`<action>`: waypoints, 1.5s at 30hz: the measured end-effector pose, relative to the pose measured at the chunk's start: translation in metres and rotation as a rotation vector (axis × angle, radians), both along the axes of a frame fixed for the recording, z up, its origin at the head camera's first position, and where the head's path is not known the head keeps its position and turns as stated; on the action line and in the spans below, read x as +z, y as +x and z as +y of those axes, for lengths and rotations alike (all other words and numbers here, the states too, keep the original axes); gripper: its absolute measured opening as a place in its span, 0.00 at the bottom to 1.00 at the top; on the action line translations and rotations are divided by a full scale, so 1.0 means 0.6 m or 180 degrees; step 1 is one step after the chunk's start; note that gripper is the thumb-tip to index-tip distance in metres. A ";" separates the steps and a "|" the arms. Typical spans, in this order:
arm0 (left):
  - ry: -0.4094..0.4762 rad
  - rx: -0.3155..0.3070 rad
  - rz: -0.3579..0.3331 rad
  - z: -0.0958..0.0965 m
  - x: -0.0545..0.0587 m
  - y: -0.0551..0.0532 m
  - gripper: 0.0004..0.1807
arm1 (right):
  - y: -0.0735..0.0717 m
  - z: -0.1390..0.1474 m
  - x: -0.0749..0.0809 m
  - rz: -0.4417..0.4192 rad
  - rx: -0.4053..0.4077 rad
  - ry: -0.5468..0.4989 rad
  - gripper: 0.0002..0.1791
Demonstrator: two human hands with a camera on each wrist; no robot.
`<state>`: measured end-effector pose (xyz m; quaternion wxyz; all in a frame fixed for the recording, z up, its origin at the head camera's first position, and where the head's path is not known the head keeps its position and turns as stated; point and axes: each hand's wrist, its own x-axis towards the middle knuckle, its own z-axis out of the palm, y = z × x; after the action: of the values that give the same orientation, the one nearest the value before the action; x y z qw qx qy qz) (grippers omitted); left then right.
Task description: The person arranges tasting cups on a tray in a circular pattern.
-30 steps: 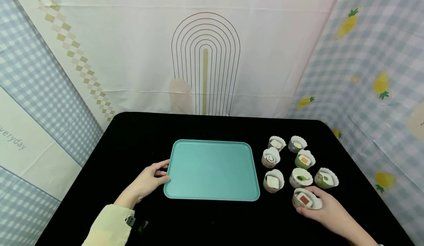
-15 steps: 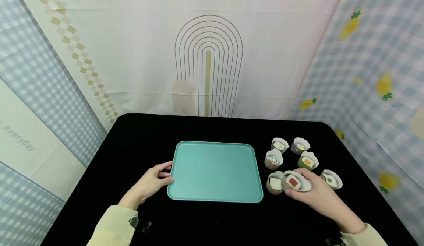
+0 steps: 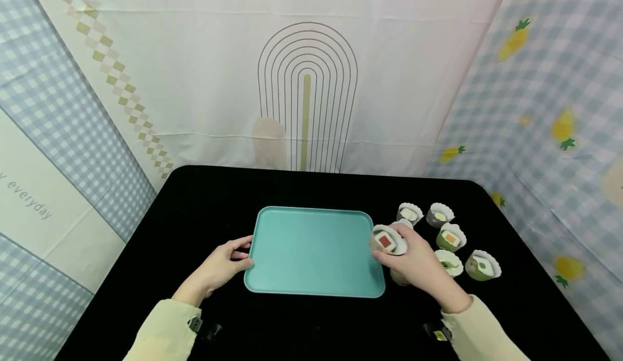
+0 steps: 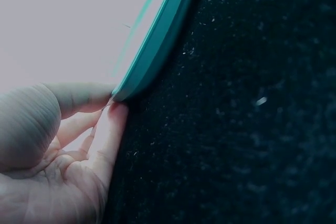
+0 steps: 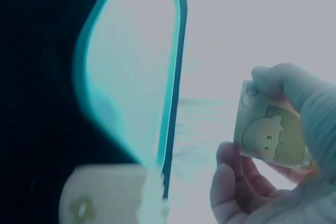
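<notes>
My right hand [image 3: 418,258] grips a paper baking cup [image 3: 397,246] holding a white piece with a red square on top. In the head view that cup overlaps the right rim of the teal tray [image 3: 311,253]. The right wrist view shows a cartoon face on the cup's wall [image 5: 268,140], between thumb and fingers. At the tray's left edge my left hand [image 3: 221,266] holds the rim, its thumb and fingertips right at the edge. The left wrist view shows the thumb [image 4: 86,97] against the tray's side [image 4: 152,51].
Several more baking cups stand right of the tray, among them a grey one [image 3: 439,215], a green one with an orange-topped piece [image 3: 450,238] and another green one [image 3: 483,266]. My right hand partly hides others. Cloth walls [image 3: 209,80] rise behind the black table [image 3: 219,199].
My right hand has carried the cup with the red-topped piece leftward from the front of the cup group to the tray's right rim. The left hand keeps its place on the tray.
</notes>
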<state>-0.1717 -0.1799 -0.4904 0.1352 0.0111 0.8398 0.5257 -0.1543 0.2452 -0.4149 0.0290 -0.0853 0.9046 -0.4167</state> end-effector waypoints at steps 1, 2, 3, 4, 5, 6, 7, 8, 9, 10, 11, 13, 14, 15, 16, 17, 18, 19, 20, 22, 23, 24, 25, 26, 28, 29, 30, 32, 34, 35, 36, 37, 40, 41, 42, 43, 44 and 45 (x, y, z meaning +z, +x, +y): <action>-0.0001 0.0003 0.0003 -0.001 0.000 0.000 0.34 | -0.003 -0.008 0.000 -0.0009 -0.0006 -0.0022 0.32; 0.0000 0.0003 0.0004 -0.001 0.001 -0.001 0.34 | -0.007 -0.016 0.000 -0.0017 -0.0013 -0.0051 0.32; -0.0002 -0.0006 0.0007 -0.002 0.002 -0.002 0.34 | -0.011 -0.024 0.000 -0.0014 -0.0019 -0.0073 0.33; 0.0005 -0.0009 0.0007 -0.002 0.003 -0.002 0.34 | -0.014 -0.031 0.000 -0.0028 -0.0031 -0.0092 0.33; 0.0014 -0.0014 0.0011 -0.002 0.004 -0.003 0.34 | -0.018 -0.039 0.000 -0.0049 -0.0038 -0.0128 0.32; 0.0023 -0.0017 0.0017 -0.002 0.005 -0.003 0.34 | -0.022 -0.046 -0.002 -0.0049 -0.0045 -0.0136 0.32; 0.0036 -0.0024 0.0019 -0.003 0.005 -0.003 0.34 | -0.025 -0.053 -0.004 -0.0031 -0.0044 -0.0133 0.31; 0.0049 -0.0031 0.0012 -0.003 0.004 -0.003 0.34 | -0.029 -0.059 -0.007 -0.0020 -0.0051 -0.0134 0.31; 0.0056 -0.0036 0.0005 -0.003 0.004 -0.004 0.34 | -0.031 -0.066 -0.009 -0.0010 -0.0043 -0.0137 0.31; 0.0067 -0.0023 -0.0009 -0.003 0.003 -0.004 0.33 | -0.034 -0.073 -0.012 -0.0010 -0.0032 -0.0157 0.30; 0.0070 -0.0014 -0.0016 -0.003 0.002 -0.004 0.33 | -0.036 -0.079 -0.015 0.0003 -0.0009 -0.0172 0.30; 0.0065 0.0009 -0.0026 -0.002 0.000 -0.005 0.33 | -0.039 -0.091 -0.020 0.0050 0.0031 -0.0194 0.29; 0.0052 0.0009 -0.0014 -0.002 -0.001 -0.005 0.33 | -0.041 -0.097 -0.023 0.0086 0.0035 -0.0187 0.28; 0.0032 0.0022 -0.0006 -0.002 -0.002 -0.006 0.33 | -0.042 -0.103 -0.025 0.0120 0.0042 -0.0175 0.27; 0.0019 0.0038 -0.0001 -0.002 -0.003 -0.006 0.33 | -0.044 -0.108 -0.028 0.0147 0.0042 -0.0162 0.27; 0.0005 0.0042 0.0004 -0.002 -0.004 -0.006 0.33 | -0.046 -0.113 -0.030 0.0175 0.0031 -0.0136 0.26; -0.0008 0.0045 0.0006 -0.002 -0.005 -0.006 0.33 | -0.047 -0.117 -0.033 0.0197 0.0014 -0.0115 0.26; -0.0009 0.0046 0.0007 -0.002 -0.005 -0.006 0.33 | -0.049 -0.121 -0.035 0.0212 -0.0010 -0.0089 0.26; -0.0019 0.0041 0.0006 -0.002 -0.005 -0.006 0.33 | -0.050 -0.124 -0.038 0.0219 -0.0039 -0.0065 0.26; -0.0013 0.0050 -0.0014 -0.002 -0.005 -0.006 0.33 | -0.053 -0.130 -0.044 0.0216 -0.0075 -0.0027 0.26; -0.0010 0.0050 -0.0009 -0.002 -0.004 -0.006 0.33 | -0.054 -0.132 -0.047 0.0208 -0.0072 -0.0011 0.25; 0.0000 0.0053 -0.0003 -0.002 -0.003 -0.006 0.33 | -0.055 -0.134 -0.051 0.0190 -0.0068 -0.0005 0.25; 0.0009 0.0055 -0.0004 -0.002 -0.002 -0.006 0.33 | -0.056 -0.136 -0.054 0.0158 -0.0052 -0.0001 0.25; 0.0019 0.0044 -0.0001 -0.002 -0.001 -0.006 0.33 | -0.057 -0.137 -0.058 0.0134 -0.0029 0.0017 0.24; 0.0047 0.0030 -0.0003 -0.002 0.001 -0.006 0.33 | -0.059 -0.138 -0.065 0.0090 0.0045 0.0028 0.24; 0.0062 0.0019 -0.0008 -0.001 0.001 -0.006 0.33 | -0.059 -0.139 -0.068 0.0068 0.0071 0.0043 0.23; 0.0077 0.0008 -0.0019 -0.001 0.001 -0.006 0.33 | -0.060 -0.140 -0.071 0.0050 0.0082 0.0052 0.23; 0.0098 0.0004 -0.0038 0.000 0.001 -0.006 0.33 | -0.061 -0.142 -0.076 0.0052 0.0109 0.0088 0.23; 0.0102 0.0027 -0.0046 0.000 0.000 -0.007 0.33 | -0.063 -0.145 -0.080 0.0082 0.0109 0.0116 0.24; 0.0103 0.0029 -0.0041 0.000 0.000 -0.007 0.33 | -0.065 -0.147 -0.082 0.0081 0.0091 0.0129 0.24; 0.0099 0.0040 -0.0040 0.000 -0.001 -0.007 0.33 | -0.066 -0.148 -0.084 0.0084 0.0078 0.0132 0.24; 0.0092 0.0047 -0.0036 0.000 -0.002 -0.006 0.33 | -0.067 -0.150 -0.086 0.0086 0.0069 0.0143 0.25; 0.0074 0.0028 -0.0016 -0.002 -0.003 -0.005 0.33 | -0.071 -0.153 -0.091 0.0069 0.0040 0.0174 0.24; 0.0078 0.0025 -0.0026 -0.003 -0.003 -0.004 0.33 | -0.071 -0.154 -0.092 0.0067 0.0050 0.0188 0.25; 0.0086 0.0030 -0.0041 -0.004 -0.004 -0.004 0.33 | -0.071 -0.155 -0.093 0.0067 0.0057 0.0197 0.24; 0.0092 0.0024 -0.0048 -0.004 -0.004 -0.003 0.33 | -0.071 -0.156 -0.094 0.0065 0.0060 0.0210 0.24; 0.0102 0.0021 -0.0058 -0.005 -0.004 -0.003 0.33 | -0.072 -0.157 -0.094 0.0066 0.0061 0.0219 0.24; 0.0116 0.0024 -0.0065 -0.006 -0.003 -0.003 0.32 | -0.071 -0.157 -0.094 0.0070 0.0055 0.0229 0.24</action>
<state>-0.1733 -0.1833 -0.4924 0.1416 0.0050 0.8286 0.5416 -0.1972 0.1509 -0.4713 0.0256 -0.0965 0.9185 -0.3827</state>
